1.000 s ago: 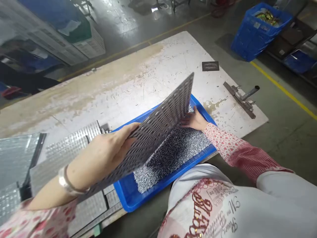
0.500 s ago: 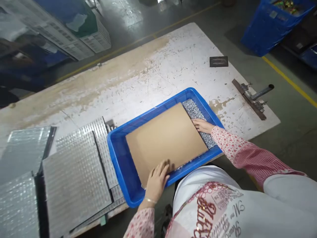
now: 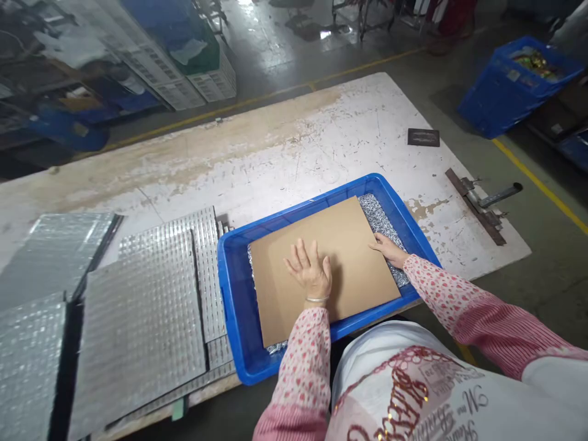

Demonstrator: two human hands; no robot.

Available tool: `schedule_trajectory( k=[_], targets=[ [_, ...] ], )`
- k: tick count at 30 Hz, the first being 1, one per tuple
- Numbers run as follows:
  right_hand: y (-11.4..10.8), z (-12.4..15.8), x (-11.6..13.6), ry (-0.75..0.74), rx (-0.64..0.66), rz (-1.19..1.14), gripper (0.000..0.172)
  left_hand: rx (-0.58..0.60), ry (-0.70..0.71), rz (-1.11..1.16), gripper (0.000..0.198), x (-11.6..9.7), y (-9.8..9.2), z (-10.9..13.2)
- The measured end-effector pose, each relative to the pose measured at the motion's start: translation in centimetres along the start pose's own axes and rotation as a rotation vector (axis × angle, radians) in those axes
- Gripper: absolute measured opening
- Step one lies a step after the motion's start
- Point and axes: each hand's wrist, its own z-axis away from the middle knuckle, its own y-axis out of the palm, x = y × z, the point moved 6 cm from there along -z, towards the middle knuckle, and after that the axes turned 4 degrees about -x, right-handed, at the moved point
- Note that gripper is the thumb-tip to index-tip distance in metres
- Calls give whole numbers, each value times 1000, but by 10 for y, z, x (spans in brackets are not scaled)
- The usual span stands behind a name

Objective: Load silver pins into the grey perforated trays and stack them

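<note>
A flat brown cardboard sheet (image 3: pixel 285 294) lies inside a blue plastic tub (image 3: pixel 232 324), on top of many small shiny metal pieces (image 3: pixel 380 214). These pieces show mostly along the tub's right end. Over the sheet's middle, my left hand (image 3: pixel 312 272) is spread with fingers apart; whether the palm presses on it I cannot tell. My right hand (image 3: pixel 389 248) grips the sheet's right edge, its fingertips closed at the board and partly hidden.
Stacked panels with rows of silvery pieces (image 3: pixel 142 331) stand left of the tub on the worn white table (image 3: pixel 275 159). A dark block (image 3: pixel 423 137) and a bar with a metal handle (image 3: pixel 478 208) lie to the right. A blue bin (image 3: pixel 487 92) stands beyond.
My left hand has moved from the sheet's near edge to over its middle, fingers spread. My right hand stays at the right edge, now gripping it. The view has shifted slightly.
</note>
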Motion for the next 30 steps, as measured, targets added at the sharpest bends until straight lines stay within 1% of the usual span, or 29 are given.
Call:
schedule_trajectory(
  k=[2,3,4,5,7,8,10,11,12,13,15,16,17,18,19,21,23,25,27,28,30],
  targets=[
    [2,6,-2,14,-3,-55,38,188,-28,8,58,3,28,0],
    [1,8,-4,26,-20,-64,34,261,-16,11,60,5,39,2],
    [0,9,-6,34,-36,-69,32,288,5,12,62,7,44,5],
    [0,10,-9,39,-45,-72,31,267,17,6,63,10,44,8],
    [3,11,-18,81,-13,-43,32,214,-3,-20,63,20,37,15],
    [6,12,-22,110,8,-5,33,234,-30,-29,63,26,35,19],
    [11,15,-26,137,20,75,34,315,-94,-18,62,41,28,25],
    [12,17,-24,130,10,97,35,322,-114,-7,62,50,21,28],
    [12,19,-21,110,-11,100,37,279,-134,-7,61,60,10,29],
    [9,22,-15,83,-40,89,39,189,-174,-22,61,74,-4,30],
    [-1,30,-3,56,-83,62,42,-25,-346,-67,64,110,-35,39],
    [-8,33,4,46,-100,57,43,-95,-452,-53,68,130,-47,47],
    [-16,36,10,31,-117,58,43,-127,-552,5,72,149,-55,58],
    [-24,37,17,14,-134,65,42,-127,-631,105,75,164,-58,68],
    [-31,37,22,-7,-150,72,40,-108,-670,231,74,176,-57,77],
    [-38,33,31,-64,-170,73,39,-83,-659,471,65,187,-53,89],
    [-38,24,35,-109,-181,74,41,-121,-648,582,52,191,-52,93],
    [-33,15,33,-97,-221,110,40,-154,-676,586,42,192,-52,92],
    [-29,9,28,-70,-289,158,37,-159,-727,555,35,193,-53,88],
    [-28,8,27,-81,-323,166,35,-162,-737,547,34,193,-55,85],
    [-29,9,25,-159,-367,166,33,-180,-739,551,35,193,-59,83]
  ],
)
